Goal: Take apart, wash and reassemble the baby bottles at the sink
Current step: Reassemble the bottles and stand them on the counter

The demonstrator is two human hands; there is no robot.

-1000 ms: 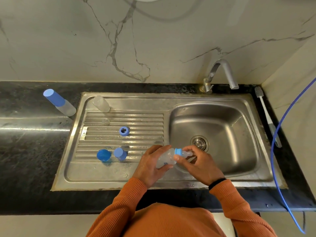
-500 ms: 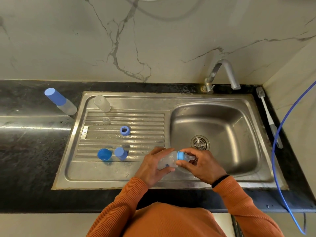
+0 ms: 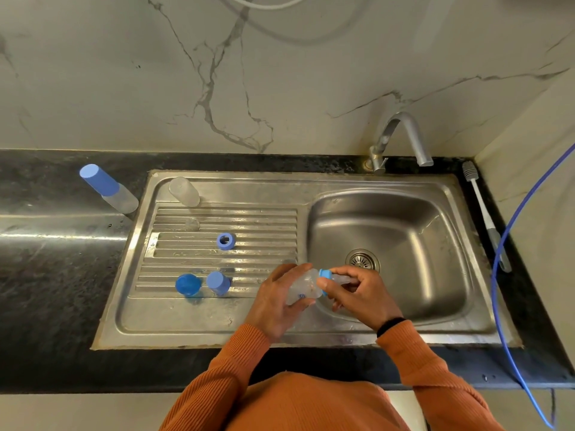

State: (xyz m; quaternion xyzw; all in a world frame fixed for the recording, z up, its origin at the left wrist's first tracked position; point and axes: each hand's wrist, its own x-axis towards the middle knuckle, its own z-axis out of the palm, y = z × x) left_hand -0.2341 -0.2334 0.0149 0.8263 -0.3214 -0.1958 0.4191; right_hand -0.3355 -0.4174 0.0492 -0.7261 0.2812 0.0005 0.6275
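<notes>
Baby bottle (image 3: 303,287) lies sideways over the sink's (image 3: 404,325) near rim, body gripped by the left hand (image 3: 275,301), while the right hand (image 3: 357,293) pinches its blue collar (image 3: 325,275) and teat.

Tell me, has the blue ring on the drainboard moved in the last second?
No. The blue ring lies on the same ridges of the drainboard, left of the basin, as before. Its slight shift in frame comes from the camera.
</notes>
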